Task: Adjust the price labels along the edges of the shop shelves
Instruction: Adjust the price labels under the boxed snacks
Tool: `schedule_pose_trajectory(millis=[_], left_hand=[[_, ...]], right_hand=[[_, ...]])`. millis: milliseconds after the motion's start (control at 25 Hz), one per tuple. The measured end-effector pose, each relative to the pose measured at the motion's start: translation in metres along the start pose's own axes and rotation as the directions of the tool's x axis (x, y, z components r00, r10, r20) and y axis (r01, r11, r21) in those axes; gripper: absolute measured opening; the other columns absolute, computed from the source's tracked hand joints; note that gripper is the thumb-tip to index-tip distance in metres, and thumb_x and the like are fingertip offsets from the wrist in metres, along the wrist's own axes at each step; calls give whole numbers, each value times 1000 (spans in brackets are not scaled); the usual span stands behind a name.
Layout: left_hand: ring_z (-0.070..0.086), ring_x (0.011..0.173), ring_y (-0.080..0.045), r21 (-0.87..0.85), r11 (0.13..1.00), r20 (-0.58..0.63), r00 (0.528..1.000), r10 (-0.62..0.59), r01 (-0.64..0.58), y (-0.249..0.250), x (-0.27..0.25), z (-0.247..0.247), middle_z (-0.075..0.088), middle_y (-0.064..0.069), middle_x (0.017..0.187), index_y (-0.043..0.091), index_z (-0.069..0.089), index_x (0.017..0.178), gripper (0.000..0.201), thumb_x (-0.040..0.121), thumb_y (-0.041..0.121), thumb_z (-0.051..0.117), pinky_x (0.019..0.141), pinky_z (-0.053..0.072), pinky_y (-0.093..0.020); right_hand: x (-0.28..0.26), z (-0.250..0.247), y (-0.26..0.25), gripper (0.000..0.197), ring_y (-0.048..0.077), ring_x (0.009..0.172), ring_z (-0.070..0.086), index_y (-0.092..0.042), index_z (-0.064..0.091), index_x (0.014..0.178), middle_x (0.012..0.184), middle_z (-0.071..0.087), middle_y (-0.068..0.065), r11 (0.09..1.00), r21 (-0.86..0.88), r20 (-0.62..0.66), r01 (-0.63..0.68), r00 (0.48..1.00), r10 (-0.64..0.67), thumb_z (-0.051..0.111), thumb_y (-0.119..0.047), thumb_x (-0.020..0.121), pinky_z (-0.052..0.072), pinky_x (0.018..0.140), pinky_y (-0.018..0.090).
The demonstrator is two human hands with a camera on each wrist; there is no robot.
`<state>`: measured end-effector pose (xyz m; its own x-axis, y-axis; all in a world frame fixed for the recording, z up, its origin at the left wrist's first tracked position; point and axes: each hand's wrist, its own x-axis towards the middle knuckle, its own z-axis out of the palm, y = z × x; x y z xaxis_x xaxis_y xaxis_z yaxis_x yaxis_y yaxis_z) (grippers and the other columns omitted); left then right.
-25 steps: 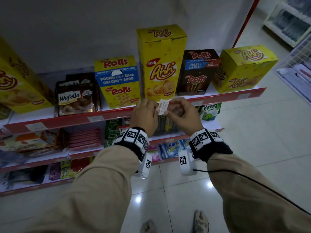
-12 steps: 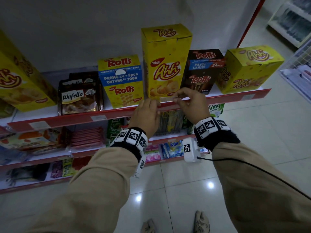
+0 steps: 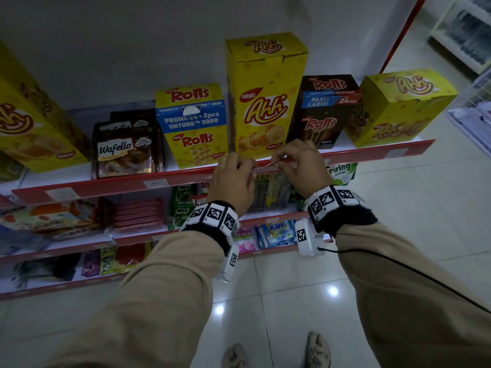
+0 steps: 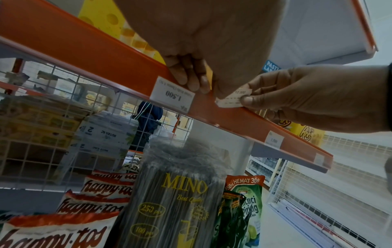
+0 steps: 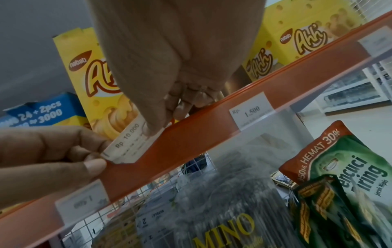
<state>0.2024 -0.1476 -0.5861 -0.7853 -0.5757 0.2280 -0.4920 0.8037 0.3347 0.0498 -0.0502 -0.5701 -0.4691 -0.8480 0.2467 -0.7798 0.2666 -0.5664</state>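
A small grocery shop is shown. Tiered white shelves edged with a red label strip [image 3: 111,185] are stocked with packaged goods: a tall yellow Nabati Ahh box [image 3: 265,102] directly behind the hands [image 3: 268,171], Rolls cartons [image 3: 192,123] and Wafello packs [image 3: 125,152] to their left. Printed price tags, such as one reading 1.500 [image 5: 250,110], are held in the strip. Milo sachets [image 3: 182,205], dish soap pouches [image 5: 350,167] and snack bags [image 4: 63,231] are displayed on the shelves below the hands. A glossy tiled floor [image 3: 398,208] and further shelving [image 3: 462,35] are seen to the right.
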Motion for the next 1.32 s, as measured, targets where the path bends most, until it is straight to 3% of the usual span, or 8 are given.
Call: schedule_pose_trajectory(millis=[120, 280, 440, 800, 960, 1160, 1320], left_hand=[[45, 100, -30, 53, 999, -6, 1000, 2, -1, 0, 1, 2, 50, -13, 105, 12, 60, 113, 24, 94, 22, 50, 82, 42, -43], [45, 99, -32, 119, 993, 7, 1000, 2, -3, 3, 3, 2, 50, -13, 105, 12, 61, 113, 25, 93, 22, 51, 83, 43, -44], [44, 101, -31, 166, 986, 32, 999, 17, -22, 3, 2, 2, 50, -11, 107, 12, 63, 115, 28, 93, 22, 50, 85, 42, -42], [43, 102, -30, 210, 977, 83, 996, 25, -42, 2, 7, 0, 48, -11, 108, 14, 63, 115, 31, 93, 26, 46, 88, 40, -39], [43, 103, -30, 210, 975, 87, 994, 59, -77, -2, 4, -1, 49, -11, 109, 14, 61, 117, 32, 91, 27, 49, 87, 40, -40], [43, 98, -32, 131, 988, 52, 996, 76, -82, -1, 0, -3, 49, -13, 105, 17, 58, 121, 34, 88, 24, 55, 84, 40, -43], [43, 99, -30, 131, 990, 51, 997, 54, -61, 0, 2, -3, 49, -12, 105, 16, 62, 117, 30, 90, 26, 53, 85, 40, -41]], right_hand=[[-1, 1, 1, 12, 30, 98, 48, -11, 69, 94, 100, 61, 9, 994, -87, 5, 65, 998, -65, 64, -12, 83, 41, 84, 41], [-6, 3, 1, 16, 32, 94, 50, -6, 65, 97, 98, 59, 13, 949, -247, 84, 197, 980, -181, 63, -12, 82, 38, 75, 35], [-1, 3, 2, 15, 30, 100, 49, -7, 66, 100, 103, 59, 12, 951, -271, 129, 151, 984, -119, 60, -12, 87, 43, 76, 39], [-4, 2, 3, 14, 31, 98, 49, -7, 68, 98, 100, 60, 12, 965, -226, 106, 135, 988, -113, 62, -12, 87, 41, 74, 36], [-4, 2, 2, 16, 31, 98, 49, -10, 69, 101, 100, 60, 12, 948, -285, 124, 143, 986, -111, 62, -14, 88, 40, 76, 36], [-3, -1, 3, 15, 25, 97, 47, -16, 70, 96, 97, 60, 7, 996, -86, 94, 16, 996, -8, 63, -9, 86, 37, 80, 33], [-4, -1, 2, 13, 24, 98, 47, -16, 71, 98, 98, 60, 6, 997, -74, 86, 7, 996, -1, 63, -14, 88, 35, 81, 30]])
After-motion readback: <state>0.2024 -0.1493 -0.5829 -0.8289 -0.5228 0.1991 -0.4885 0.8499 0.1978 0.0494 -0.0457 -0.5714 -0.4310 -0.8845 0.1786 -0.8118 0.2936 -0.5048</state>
